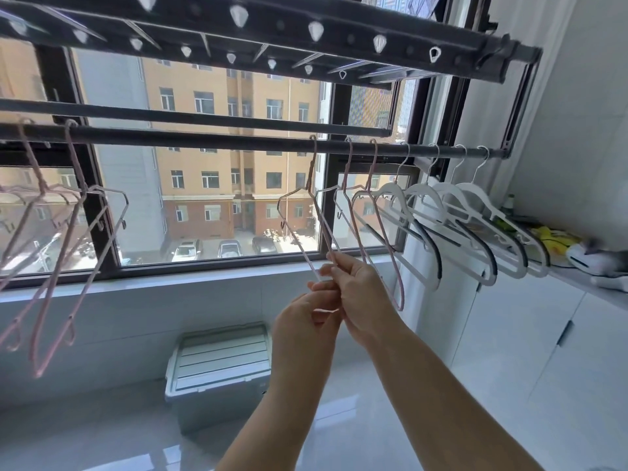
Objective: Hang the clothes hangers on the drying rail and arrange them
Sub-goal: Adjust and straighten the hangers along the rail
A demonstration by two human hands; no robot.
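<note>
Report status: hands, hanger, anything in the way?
Both busy: left hand and right hand pinching pink hanger at its lower end. Hook over rail. Two more pink hangers crowd its right side.

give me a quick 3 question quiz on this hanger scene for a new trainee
1. True or false: the white hangers hang at the left end of the drying rail.
2. How many white hangers are on the rail? A) two B) four C) six
3. Fill in: the left hand and the right hand both pinch the lower end of a ___ wire hanger.
Key: 1 false, they hang at the right end; 2 B; 3 pink.
</note>
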